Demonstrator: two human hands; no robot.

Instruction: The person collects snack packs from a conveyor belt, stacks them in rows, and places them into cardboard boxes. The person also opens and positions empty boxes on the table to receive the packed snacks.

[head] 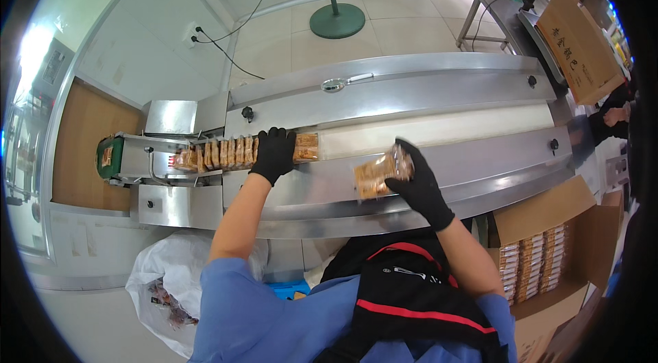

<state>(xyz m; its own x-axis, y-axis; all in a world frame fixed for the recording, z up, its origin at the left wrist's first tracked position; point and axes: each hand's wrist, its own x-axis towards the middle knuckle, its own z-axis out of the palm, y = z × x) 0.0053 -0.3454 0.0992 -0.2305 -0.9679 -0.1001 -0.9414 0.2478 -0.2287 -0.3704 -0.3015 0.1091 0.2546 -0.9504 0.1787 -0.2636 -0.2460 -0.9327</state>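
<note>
My left hand [275, 156], in a black glove, lies across a row of clear-wrapped golden-brown snack packs [232, 152] on the conveyor, gripping packs there. Left of it the packs stand on edge, pressed close together. Just to its right lies a flat wrapped pack [307, 147]; what sits beneath the palm is hidden. My right hand [422, 187], also gloved in black, holds wrapped snack packs [380, 171] above the near steel side of the conveyor. Their outline is blurred, and I cannot tell how many packs it holds. The pale belt [442, 124] runs between steel side plates.
An open carton [591, 252] with stacked packs stands at the near right. On the far steel plate rests a small round strainer [334, 85] with a handle. A white sack [169, 270] sits near left. Beyond are a green stand base [337, 21] and another carton [578, 47].
</note>
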